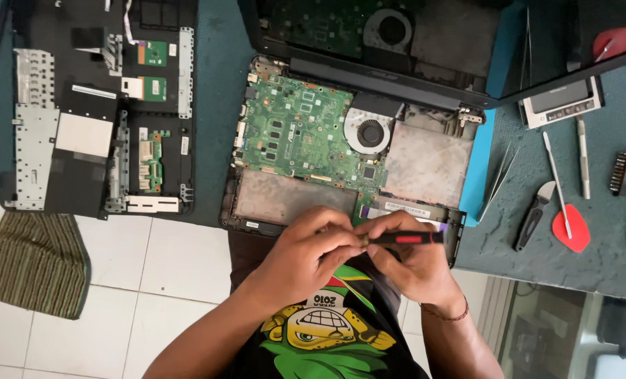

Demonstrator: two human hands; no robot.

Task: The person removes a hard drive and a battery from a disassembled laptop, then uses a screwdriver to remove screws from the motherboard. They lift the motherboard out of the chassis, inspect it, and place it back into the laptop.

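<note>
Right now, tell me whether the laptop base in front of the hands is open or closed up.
Open. The laptop base has its cover off: green circuit board and round fan lie exposed.

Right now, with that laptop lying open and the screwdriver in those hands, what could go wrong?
Both hands, left hand and right hand, work the black-and-red screwdriver at its tip, just off the table edge; a small bit could drop to the tiled floor. The bare green motherboard lies right ahead, so a slip might scratch it. Loose tweezers could get knocked off.
</note>
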